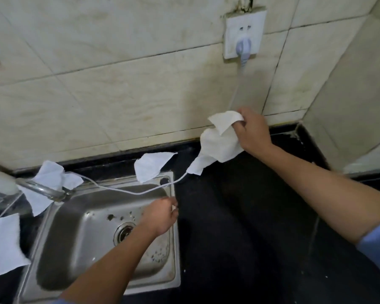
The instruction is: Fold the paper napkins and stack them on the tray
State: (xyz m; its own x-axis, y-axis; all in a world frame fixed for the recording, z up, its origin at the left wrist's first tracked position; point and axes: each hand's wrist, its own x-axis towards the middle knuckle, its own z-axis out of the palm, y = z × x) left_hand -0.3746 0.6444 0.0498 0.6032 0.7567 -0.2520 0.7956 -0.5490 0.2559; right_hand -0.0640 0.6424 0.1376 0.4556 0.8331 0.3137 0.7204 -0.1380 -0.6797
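Several white paper napkins hang along a thin white cord (127, 190) that runs above the sink. My right hand (253, 133) grips a crumpled napkin (219, 145) up near the wall, and a corner of it folds over my fingers. Just below it, another napkin (196, 166) hangs on the cord. One napkin (150, 166) lies at the sink's back rim. More napkins (49, 174) drape over the faucet, and one napkin (4, 244) hangs at the far left. My left hand (160, 217) hovers over the sink's right rim with its fingers loosely curled and nothing in them. No tray is in view.
A steel sink (59, 249) with a drain fills the lower left, and a chrome faucet (42, 189) stands at its back left. Black countertop (250, 216) lies to the right. The cord's plug sits in a wall socket (244, 34) on the tiled wall.
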